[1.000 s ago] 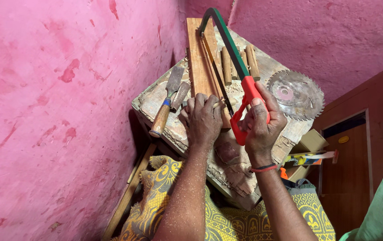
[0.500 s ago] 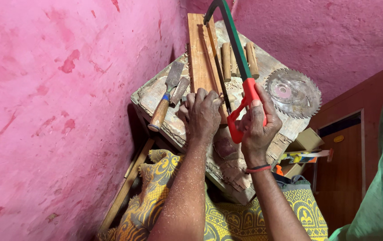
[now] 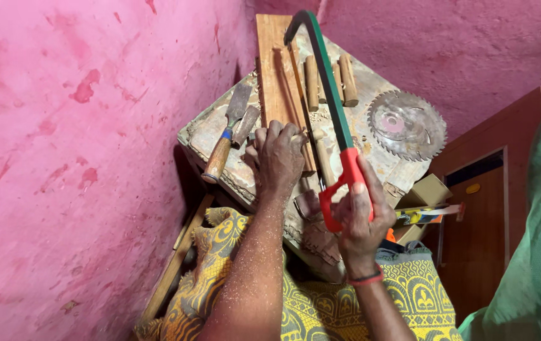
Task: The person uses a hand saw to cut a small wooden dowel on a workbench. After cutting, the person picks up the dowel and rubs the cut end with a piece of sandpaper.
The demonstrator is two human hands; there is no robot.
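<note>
Head view: the right hand has its fingers wrapped around the red handle of a hacksaw. The saw's green frame runs from lower centre up toward the top of the frame, its long axis nearly upright. The left hand presses fingers closed on a wooden strip lying on the worn surface. Right of the saw lies a circular saw blade; below it, a tan cardboard box.

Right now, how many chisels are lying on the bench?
2: a wooden-handled chisel near the bench's left edge, and a smaller chisel beside it. The left hand may hide more.
</note>
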